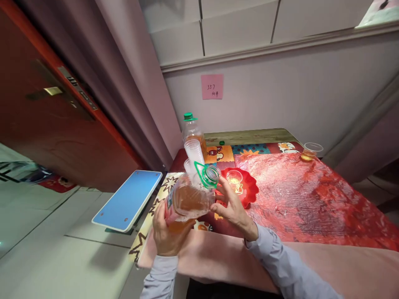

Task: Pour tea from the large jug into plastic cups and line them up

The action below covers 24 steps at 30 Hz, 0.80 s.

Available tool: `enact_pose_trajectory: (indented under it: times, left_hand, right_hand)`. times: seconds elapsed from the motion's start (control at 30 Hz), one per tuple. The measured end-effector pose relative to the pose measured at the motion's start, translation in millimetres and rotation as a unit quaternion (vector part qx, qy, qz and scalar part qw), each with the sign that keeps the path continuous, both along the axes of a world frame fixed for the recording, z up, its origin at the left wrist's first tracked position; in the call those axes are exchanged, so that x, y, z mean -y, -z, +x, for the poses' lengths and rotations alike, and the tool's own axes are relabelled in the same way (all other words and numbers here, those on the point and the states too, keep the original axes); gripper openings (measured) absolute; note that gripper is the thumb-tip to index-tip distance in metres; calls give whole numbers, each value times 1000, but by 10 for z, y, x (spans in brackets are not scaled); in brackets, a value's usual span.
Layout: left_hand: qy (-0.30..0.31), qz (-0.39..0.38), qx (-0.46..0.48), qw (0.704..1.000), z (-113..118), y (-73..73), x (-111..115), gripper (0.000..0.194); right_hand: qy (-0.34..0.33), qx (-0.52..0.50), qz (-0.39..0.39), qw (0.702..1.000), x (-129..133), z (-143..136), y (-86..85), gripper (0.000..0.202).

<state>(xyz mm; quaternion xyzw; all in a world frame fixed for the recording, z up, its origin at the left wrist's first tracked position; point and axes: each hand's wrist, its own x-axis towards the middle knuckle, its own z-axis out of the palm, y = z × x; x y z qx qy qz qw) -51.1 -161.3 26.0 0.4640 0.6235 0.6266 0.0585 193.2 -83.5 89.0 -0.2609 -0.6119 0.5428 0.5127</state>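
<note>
Indoors, red-draped table (299, 199), pale wall (264, 95) behind, left hand (168, 236) clasping tilted bottle (190, 199), right hand (230, 205) seemingly gripping its upper end.

Clear plastic bottle (190, 199), crinkled glossy sheet (311, 195), matt paper note (212, 92)

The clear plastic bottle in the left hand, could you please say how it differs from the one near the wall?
The held clear plastic bottle tilts; the rear clear plastic bottle stands upright. The held bottle is uncapped; the rear bottle wears a green cap. Both contain amber liquid.
</note>
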Motion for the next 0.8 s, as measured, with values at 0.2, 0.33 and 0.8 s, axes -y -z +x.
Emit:
enact_pose_trajectory:
  times: [0.2, 0.33, 0.8]
  left_hand:
    - [-25, 11, -95, 995, 54, -102, 61, 110]
    - [12, 8, -60, 998, 49, -173, 144, 110]
    - [47, -106, 539, 834, -181, -101, -231, 30]
  right_hand:
    - [-14, -13, 25, 999, -44, -97, -17, 77]
    - [4, -8, 27, 1000, -73, -80, 17, 73]
    - [12, -8, 14, 1000, -127, -6, 137, 69]
